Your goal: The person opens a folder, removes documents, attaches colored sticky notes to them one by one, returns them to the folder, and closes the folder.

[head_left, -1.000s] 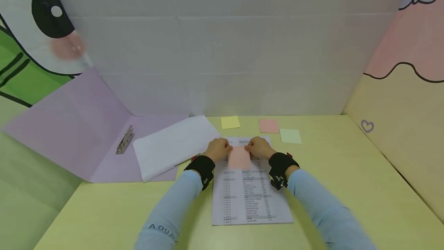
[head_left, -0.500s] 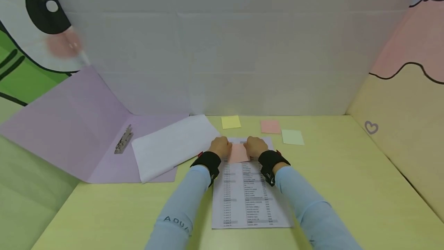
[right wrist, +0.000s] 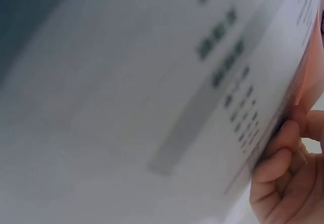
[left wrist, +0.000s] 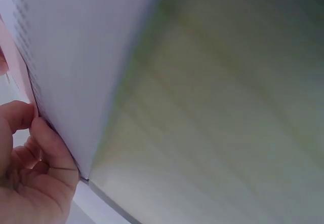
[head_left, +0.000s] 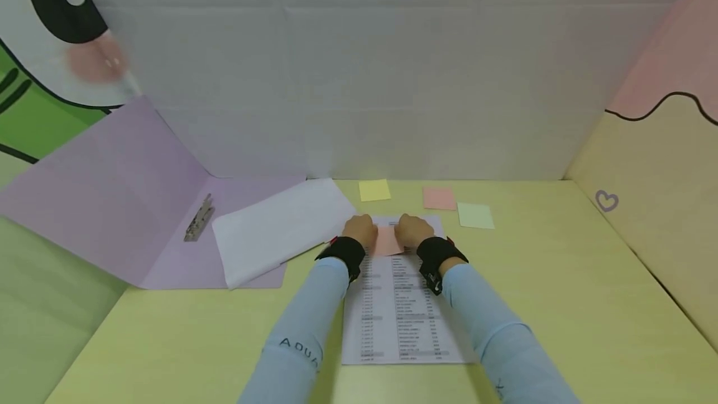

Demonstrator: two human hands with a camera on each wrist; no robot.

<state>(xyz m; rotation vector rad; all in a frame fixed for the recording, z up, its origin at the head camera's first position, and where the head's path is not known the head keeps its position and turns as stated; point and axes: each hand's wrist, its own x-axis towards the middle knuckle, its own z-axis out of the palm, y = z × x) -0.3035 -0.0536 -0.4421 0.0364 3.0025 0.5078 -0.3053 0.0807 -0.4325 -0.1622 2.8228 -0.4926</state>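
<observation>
A pink sticky note [head_left: 388, 242] lies close over the upper part of a printed sheet [head_left: 387, 323] with columns of text. My left hand [head_left: 360, 229] pinches the note's left edge between thumb and forefinger; the left wrist view shows this pinch, with the note [left wrist: 17, 67] running up from the fingertips. On the other side my right hand [head_left: 414, 230] pinches the right edge. In the right wrist view the right hand [right wrist: 288, 168] has its other fingers curled against the printed sheet [right wrist: 126, 107].
An open lilac folder [head_left: 168, 267] with a metal clip [head_left: 199, 220] stands at left, white paper [head_left: 280, 229] lying partly on it. Yellow [head_left: 374, 190], pink [head_left: 439, 198] and pale green [head_left: 475, 216] notes lie at the back. A wall [head_left: 392, 80] rises behind.
Both hands have carried the pink note a little farther up the printed sheet, toward its top edge. The hands have turned so their backs show more. The head view has shifted slightly.
</observation>
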